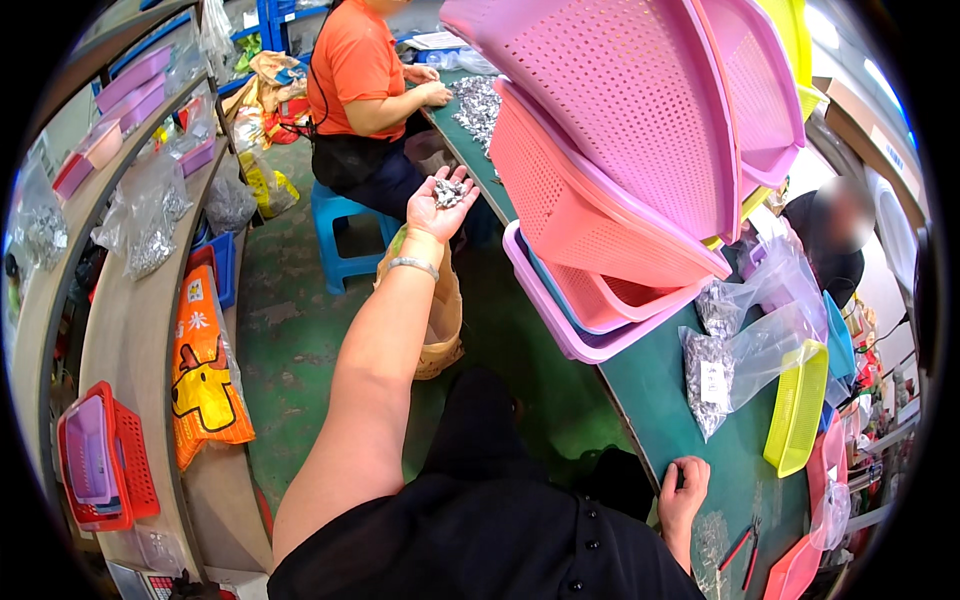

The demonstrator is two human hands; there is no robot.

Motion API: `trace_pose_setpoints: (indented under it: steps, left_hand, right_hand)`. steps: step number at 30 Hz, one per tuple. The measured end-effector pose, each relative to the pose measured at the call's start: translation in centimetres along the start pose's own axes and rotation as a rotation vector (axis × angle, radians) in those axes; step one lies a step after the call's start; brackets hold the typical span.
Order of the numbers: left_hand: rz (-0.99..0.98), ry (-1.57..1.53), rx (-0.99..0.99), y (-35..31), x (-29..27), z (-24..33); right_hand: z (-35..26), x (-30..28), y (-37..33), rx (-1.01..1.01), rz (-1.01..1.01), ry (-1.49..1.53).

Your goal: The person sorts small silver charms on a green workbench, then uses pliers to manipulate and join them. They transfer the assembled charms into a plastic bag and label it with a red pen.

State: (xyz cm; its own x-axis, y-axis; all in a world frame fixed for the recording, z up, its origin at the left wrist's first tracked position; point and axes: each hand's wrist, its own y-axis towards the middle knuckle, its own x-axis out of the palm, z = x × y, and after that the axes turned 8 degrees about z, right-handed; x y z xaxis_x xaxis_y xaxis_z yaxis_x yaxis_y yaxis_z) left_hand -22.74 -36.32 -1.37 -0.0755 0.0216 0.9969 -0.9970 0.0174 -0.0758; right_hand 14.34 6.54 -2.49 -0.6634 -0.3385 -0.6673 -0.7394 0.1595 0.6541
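Observation:
My left hand [438, 212] is stretched out ahead, palm up, with a small heap of silvery metal pieces [449, 192] in the palm. Below its wrist, on the floor, stands a tan sack [440, 325] with its mouth partly hidden by my arm. Resting at the near edge of the green table [650, 400], my right hand [682, 492] has loosely bent fingers, the thumb apart from them, and nothing visible in it. Red-handled pliers [742, 555] lie close by. Clear bags of metal pieces [708, 375] sit farther up the table.
Pink and purple perforated baskets [610, 200] tower at the table's far part. A co-worker in an orange shirt [355, 70] sits on a blue stool [340, 240] beside loose metal pieces [478, 108]. Shelves [120, 370] line the left; a yellow basket [797, 408] stands right.

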Motion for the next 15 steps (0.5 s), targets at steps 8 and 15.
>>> trace_pose_setpoints:
  steps: [8,15]
  left_hand:
    - [-0.014,-0.007,-0.01,-0.23,0.04,-0.15]
    - [0.004,-0.032,-0.02,-0.45,0.0,-0.32]
  right_hand:
    - [-0.11,-0.01,0.08,0.0,0.001,-0.008]
    - [-0.11,-0.02,0.05,-0.003,0.004,-0.01]
